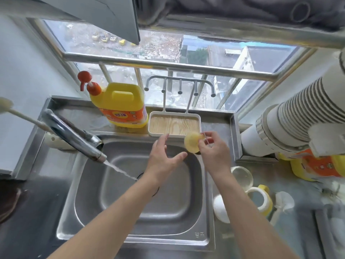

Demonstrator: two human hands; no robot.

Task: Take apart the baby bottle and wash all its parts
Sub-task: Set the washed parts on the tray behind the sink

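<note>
Here, seen from above, both hands work over the back right corner of the sink (207,212). The right hand (212,148) pinches the yellow teat (191,143) by its rim between thumb and curled fingers. It holds the teat in the air just above the sink's back edge and just in front of the tray (173,113). A thin clear stem (206,140) runs along those fingers; how it joins the teat cannot be told. The left hand (164,156) is spread wide with straight fingers and holds nothing. Its thumb points toward the teat but stays apart from it.

The tap (74,135) reaches in from the left rim, and its water stream (119,170) falls toward the drain, well apart from both hands. The basin floor under the forearms is bare metal.

On the raised back ledge a soap bottle (121,103) stands just beside the tray's left edge. On the counter right of the sink lie:
- a clear cap (241,176), nearest the ledge;
- the bottle body (259,200) with its yellow collar;
- a white round piece (220,204), touching the sink's right rim;
- a brush (281,204), beside the bottle body.

A stack of paper cups (291,124) lies tilted above the counter's right end.
</note>
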